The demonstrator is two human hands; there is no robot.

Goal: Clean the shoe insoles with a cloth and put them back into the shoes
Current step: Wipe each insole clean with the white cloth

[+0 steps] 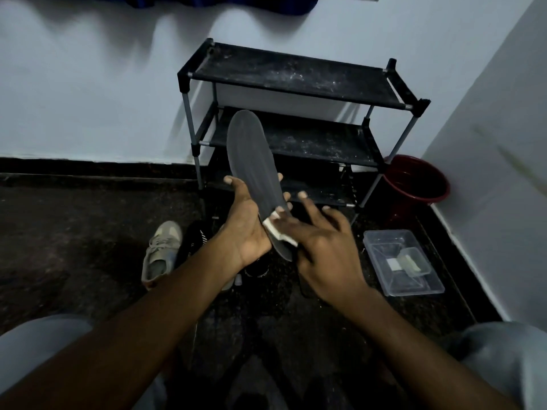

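Note:
My left hand [247, 220] holds a dark grey insole [251, 155] from below, its toe end pointing up and away; thumb and fingertips curl round its edges. My right hand [321, 247] presses a small white cloth [279, 232] against the insole's heel end, fingers spread and fairly straight. On the dark floor below, a beige sneaker [161, 253] lies at the left, with a black shoe [195, 238] right beside it. Another black shoe [257, 270] sits partly hidden under my hands.
A black three-tier shoe rack [296, 75] stands against the white wall just beyond the insole. A dark red bucket [414, 182] sits in the right corner. A clear plastic box [402, 261] lies on the floor at the right. My knees frame the bottom corners.

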